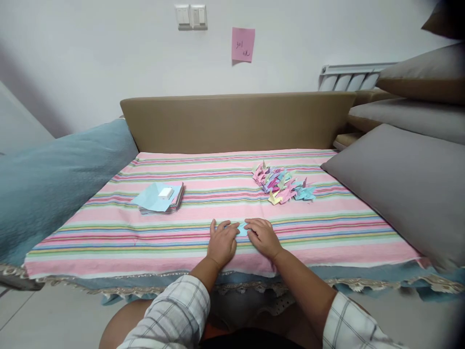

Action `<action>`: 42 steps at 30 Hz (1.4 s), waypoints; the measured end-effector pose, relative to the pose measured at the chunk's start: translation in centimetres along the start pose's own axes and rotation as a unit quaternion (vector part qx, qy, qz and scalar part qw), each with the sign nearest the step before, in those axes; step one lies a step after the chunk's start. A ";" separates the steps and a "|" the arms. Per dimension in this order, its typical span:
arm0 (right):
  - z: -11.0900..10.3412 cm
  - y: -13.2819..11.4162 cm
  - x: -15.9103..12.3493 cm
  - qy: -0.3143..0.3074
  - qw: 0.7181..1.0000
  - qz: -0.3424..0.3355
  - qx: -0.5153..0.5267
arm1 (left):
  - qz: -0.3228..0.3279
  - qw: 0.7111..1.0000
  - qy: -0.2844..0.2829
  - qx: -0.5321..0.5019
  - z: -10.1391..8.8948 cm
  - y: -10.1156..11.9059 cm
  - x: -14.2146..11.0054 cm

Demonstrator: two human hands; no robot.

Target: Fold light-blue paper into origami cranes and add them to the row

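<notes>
Blue paper (242,230) between left hand (222,242), right hand (264,238), touching both; cannot tell whether grip clamped.

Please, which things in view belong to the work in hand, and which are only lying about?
Probably for the work: blue paper between left hand and right hand; paper stack; folded paper pieces.

Probably just about: grey cushions; pink wall note; white block on the stack, purpose unclear.

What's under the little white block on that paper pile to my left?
A light-blue sheet lies under the white block, topping the paper pile. Lower sheets show mainly their edges; the rest of them is covered.
</notes>
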State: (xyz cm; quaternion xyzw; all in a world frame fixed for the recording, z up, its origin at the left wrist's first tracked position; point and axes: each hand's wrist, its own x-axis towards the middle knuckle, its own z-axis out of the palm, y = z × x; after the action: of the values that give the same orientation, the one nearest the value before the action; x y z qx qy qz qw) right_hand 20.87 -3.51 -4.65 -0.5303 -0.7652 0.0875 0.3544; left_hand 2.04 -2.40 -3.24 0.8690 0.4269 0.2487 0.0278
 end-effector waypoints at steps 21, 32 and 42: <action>-0.3 -0.7 -0.5 0.005 1.000 -0.019 -0.011 | -0.014 1.000 -0.007 -0.017 0.2 -0.1 0.1; -0.6 -0.8 -0.3 -0.028 1.000 -0.005 -0.008 | -0.046 0.997 0.001 -0.061 -0.2 0.2 0.4; -0.6 -1.0 0.1 -0.029 0.999 0.029 0.013 | -0.078 0.994 0.006 -0.081 -0.2 0.4 0.9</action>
State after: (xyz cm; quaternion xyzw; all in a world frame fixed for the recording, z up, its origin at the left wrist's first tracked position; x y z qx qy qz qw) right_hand 20.47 -3.99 -3.59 -0.5445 -0.7584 0.1230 0.3366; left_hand 2.64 -2.01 -2.59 0.8262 0.4724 0.2848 0.1144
